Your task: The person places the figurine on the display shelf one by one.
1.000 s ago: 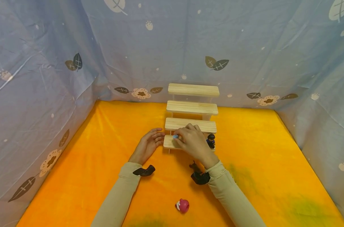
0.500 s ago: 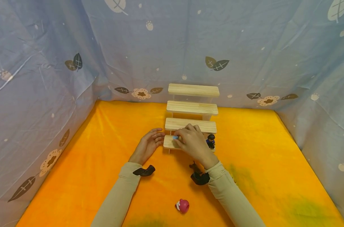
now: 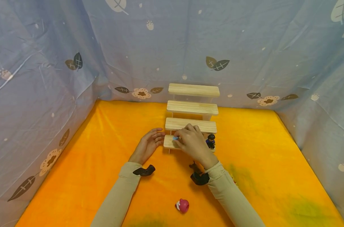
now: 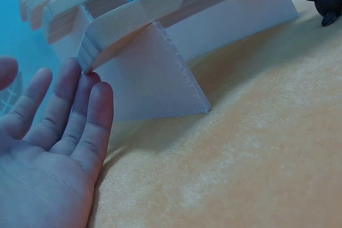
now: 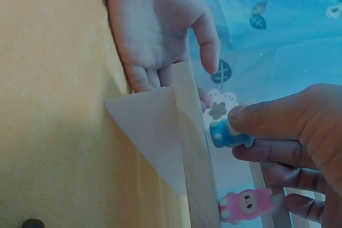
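My right hand (image 3: 193,142) pinches a small blue figurine (image 5: 227,133) between thumb and index finger, close over the left part of the lowest tier of a wooden step shelf (image 3: 192,107). Beside it on that tier stands a pink figurine (image 5: 247,205) with pointed ears, hidden behind the hand in the head view. A dark-haired figurine in blue (image 3: 210,142) is at the tier's right end. Palm up and fingers loosely extended, my left hand (image 3: 149,143) has its fingertips right at the left end of the same tier, as the left wrist view shows.
On the orange cloth (image 3: 109,132), a dark toy animal (image 3: 194,166) lies near my right wrist. A pink and white toy (image 3: 183,206) is farther forward. Something small and yellow-red peeks out by the right sleeve (image 3: 231,192). Blue patterned curtains (image 3: 160,47) enclose the back and sides.
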`<action>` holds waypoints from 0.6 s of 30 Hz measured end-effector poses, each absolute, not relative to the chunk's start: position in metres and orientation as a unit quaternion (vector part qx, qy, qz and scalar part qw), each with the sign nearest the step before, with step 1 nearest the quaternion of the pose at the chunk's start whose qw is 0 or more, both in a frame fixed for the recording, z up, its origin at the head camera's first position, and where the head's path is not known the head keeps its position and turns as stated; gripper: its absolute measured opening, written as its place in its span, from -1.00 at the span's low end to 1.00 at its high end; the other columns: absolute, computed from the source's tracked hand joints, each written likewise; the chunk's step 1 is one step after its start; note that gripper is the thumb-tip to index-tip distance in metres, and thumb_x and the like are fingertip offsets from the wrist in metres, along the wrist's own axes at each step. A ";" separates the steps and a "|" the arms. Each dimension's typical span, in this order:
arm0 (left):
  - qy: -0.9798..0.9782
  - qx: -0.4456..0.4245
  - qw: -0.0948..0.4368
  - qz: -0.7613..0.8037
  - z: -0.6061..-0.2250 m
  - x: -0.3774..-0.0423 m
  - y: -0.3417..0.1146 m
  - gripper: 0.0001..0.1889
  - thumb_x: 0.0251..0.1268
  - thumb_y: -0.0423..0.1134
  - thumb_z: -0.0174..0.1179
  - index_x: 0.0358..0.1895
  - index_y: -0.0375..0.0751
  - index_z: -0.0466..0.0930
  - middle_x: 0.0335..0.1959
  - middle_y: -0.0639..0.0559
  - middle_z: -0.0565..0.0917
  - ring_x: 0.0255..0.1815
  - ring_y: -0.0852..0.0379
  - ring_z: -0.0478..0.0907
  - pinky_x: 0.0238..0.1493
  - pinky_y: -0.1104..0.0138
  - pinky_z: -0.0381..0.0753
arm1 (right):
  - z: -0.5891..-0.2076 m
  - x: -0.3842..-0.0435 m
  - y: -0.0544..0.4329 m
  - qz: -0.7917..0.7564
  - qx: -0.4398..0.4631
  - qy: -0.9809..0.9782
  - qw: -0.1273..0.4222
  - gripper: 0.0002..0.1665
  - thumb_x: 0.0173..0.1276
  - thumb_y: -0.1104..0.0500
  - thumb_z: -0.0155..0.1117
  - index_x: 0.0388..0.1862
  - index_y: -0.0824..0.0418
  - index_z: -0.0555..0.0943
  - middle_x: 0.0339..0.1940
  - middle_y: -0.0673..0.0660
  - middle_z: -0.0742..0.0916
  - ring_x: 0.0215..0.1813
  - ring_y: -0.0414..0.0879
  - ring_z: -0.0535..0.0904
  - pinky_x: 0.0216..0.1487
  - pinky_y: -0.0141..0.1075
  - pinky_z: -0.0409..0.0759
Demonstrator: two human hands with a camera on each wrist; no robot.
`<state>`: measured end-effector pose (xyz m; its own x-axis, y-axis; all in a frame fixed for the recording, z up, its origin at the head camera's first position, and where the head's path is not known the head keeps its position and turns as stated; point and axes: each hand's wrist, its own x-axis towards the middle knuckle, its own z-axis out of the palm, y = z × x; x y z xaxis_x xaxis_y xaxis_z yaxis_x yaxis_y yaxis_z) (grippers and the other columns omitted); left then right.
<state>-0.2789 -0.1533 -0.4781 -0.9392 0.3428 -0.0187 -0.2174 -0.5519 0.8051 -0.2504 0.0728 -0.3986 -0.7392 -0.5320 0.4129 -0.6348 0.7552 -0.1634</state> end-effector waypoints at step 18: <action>0.453 0.072 0.162 0.874 -0.478 -0.279 -0.153 -0.67 0.70 -0.14 -0.22 0.28 -0.21 0.35 0.10 -0.05 0.56 0.04 0.12 0.57 0.14 0.32 0.59 | -0.400 -0.251 0.073 0.140 0.314 -0.923 0.170 -0.74 0.37 0.00 0.42 -0.02 0.04 0.72 -0.18 -0.06 0.82 -0.13 -0.08 0.44 -0.07 -0.22 0.30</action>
